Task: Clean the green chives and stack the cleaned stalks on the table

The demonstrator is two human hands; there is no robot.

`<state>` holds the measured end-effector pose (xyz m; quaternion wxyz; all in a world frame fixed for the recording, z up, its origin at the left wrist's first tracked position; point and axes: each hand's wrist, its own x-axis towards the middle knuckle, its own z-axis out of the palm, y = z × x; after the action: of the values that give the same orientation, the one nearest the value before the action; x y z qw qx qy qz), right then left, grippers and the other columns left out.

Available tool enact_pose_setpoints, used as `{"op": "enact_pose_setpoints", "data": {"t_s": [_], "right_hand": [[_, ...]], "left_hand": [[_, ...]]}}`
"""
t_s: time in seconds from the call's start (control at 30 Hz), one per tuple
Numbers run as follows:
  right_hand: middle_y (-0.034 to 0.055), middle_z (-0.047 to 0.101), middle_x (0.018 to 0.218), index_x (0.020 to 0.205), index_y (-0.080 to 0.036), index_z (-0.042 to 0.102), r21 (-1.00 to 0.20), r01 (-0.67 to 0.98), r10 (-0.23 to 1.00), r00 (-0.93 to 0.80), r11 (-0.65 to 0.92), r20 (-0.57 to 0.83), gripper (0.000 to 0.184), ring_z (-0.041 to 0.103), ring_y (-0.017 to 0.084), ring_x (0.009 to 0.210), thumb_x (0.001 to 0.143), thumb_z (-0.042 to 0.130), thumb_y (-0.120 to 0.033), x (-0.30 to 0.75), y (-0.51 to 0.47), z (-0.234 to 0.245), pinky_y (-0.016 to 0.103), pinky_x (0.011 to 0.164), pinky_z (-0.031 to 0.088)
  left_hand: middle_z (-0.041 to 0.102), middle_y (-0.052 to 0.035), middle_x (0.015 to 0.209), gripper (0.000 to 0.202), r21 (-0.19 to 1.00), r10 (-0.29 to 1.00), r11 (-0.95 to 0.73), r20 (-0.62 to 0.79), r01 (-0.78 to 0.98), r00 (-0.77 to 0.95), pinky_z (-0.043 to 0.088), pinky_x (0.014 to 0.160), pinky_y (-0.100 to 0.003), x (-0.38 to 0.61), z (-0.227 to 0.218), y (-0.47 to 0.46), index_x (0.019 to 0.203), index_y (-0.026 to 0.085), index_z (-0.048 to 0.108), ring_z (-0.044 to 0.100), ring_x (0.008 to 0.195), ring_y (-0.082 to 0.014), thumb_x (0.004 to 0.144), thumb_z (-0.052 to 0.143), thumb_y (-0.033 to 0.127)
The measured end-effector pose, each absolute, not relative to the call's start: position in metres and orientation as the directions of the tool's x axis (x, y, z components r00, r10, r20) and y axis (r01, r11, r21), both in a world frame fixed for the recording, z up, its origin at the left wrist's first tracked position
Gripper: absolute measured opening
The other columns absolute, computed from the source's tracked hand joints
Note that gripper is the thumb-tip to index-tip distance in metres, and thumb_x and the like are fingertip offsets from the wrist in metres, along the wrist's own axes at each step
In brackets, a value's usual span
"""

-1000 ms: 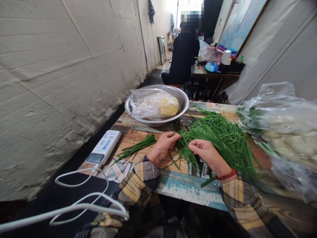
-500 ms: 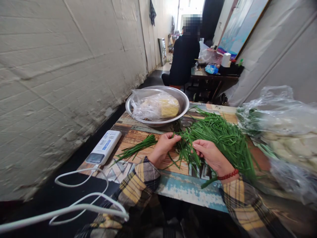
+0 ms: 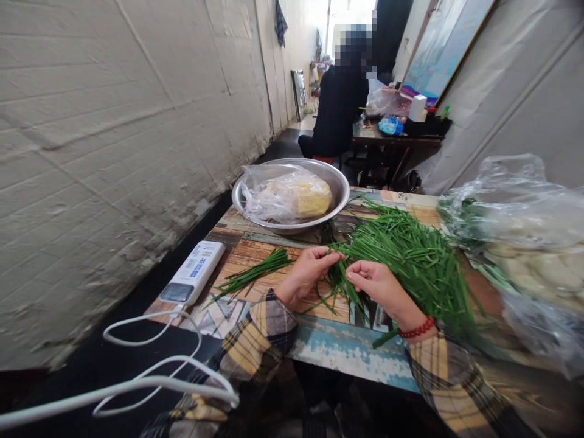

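A loose heap of green chives (image 3: 401, 249) covers the table in front of me, its cut strands spilling toward the near edge. My left hand (image 3: 308, 277) is closed in a pinch at the heap's left side, with thin chive strands at the fingertips. Just to its right, my right hand (image 3: 378, 289) also pinches, thumb against forefinger, at a chive strand; the fingers partly hide it. The fingertips of both hands are close together but apart. Left of my left hand lies a small, neatly lined-up bunch of chives (image 3: 255, 271).
A metal bowl (image 3: 237, 198) with a bagged yellow block (image 3: 312, 198) stands at the back. A white power bank (image 3: 194, 274) with a cable (image 3: 137, 340) sits left. Clear plastic bags (image 3: 538, 213) with pale pieces crowd the right. Beyond, a person (image 3: 340, 109) sits at another table.
My left hand has moved slightly right and my right hand slightly left, so the fingertips are nearer each other. The small bunch lies as before.
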<state>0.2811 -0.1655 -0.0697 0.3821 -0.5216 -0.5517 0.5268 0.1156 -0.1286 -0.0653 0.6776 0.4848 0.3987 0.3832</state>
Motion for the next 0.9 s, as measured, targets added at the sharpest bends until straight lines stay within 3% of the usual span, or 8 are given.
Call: {"op": "enact_pose_setpoints", "data": {"t_s": [0.27,0.47,0.63,0.77,0.9], "right_hand": [[0.0015,0.063,0.068,0.081,-0.017,0.065,-0.979,0.192,0.964,-0.24,-0.069,-0.115,0.033,0.052,0.012,0.057,0.069,0.065,-0.047,0.285,-0.167,-0.071,0.025,0.054,0.041],[0.0022,0.065,0.069,0.085,-0.017,0.069,-0.973,0.229,0.946,-0.31,-0.023,-0.095,0.033,0.053,0.012,0.059,0.075,0.061,-0.047,0.287,-0.167,-0.072,0.025,0.057,0.041],[0.0011,0.063,0.067,0.084,-0.018,0.069,-0.983,0.183,0.991,-0.122,-0.027,-0.05,0.031,0.051,0.011,0.057,0.077,0.059,-0.047,0.303,-0.163,-0.067,0.024,0.055,0.04],[0.0023,0.063,0.069,0.085,-0.019,0.069,-0.98,0.197,1.0,-0.013,-0.003,-0.006,0.032,0.052,0.013,0.058,0.078,0.059,-0.049,0.319,-0.161,-0.065,0.026,0.054,0.04],[0.0037,0.065,0.071,0.086,-0.02,0.068,-0.961,0.276,0.997,0.062,0.022,0.041,0.033,0.055,0.016,0.062,0.078,0.059,-0.051,0.33,-0.161,-0.065,0.028,0.057,0.043]], "left_hand": [[0.031,0.0078,0.047,0.038,0.942,0.882,0.286,-0.185,-0.178,0.433,0.007,0.042,-0.023,0.111,-0.066,-0.128,0.083,0.011,0.068,0.02,0.041,-0.0033,0.068,0.07,0.045],[0.038,0.0053,0.051,0.028,0.92,0.865,0.301,-0.152,-0.252,0.479,0.015,0.042,-0.02,0.109,-0.068,-0.126,0.079,0.011,0.066,0.028,0.044,-0.004,0.072,0.068,0.039],[0.052,-0.0006,0.068,0.023,0.877,0.885,0.315,-0.133,-0.363,0.446,0.033,0.053,-0.019,0.11,-0.066,-0.125,0.073,0.012,0.063,0.044,0.057,-0.0062,0.072,0.069,0.034],[0.057,-0.0039,0.075,0.021,0.806,0.857,0.361,-0.089,-0.469,0.507,0.043,0.064,-0.024,0.11,-0.064,-0.126,0.076,0.012,0.06,0.053,0.065,-0.0105,0.075,0.067,0.032],[0.058,-0.0041,0.075,0.019,0.768,0.849,0.419,-0.143,-0.484,0.509,0.044,0.058,-0.025,0.108,-0.064,-0.125,0.081,0.013,0.057,0.054,0.06,-0.011,0.075,0.066,0.029]]}}
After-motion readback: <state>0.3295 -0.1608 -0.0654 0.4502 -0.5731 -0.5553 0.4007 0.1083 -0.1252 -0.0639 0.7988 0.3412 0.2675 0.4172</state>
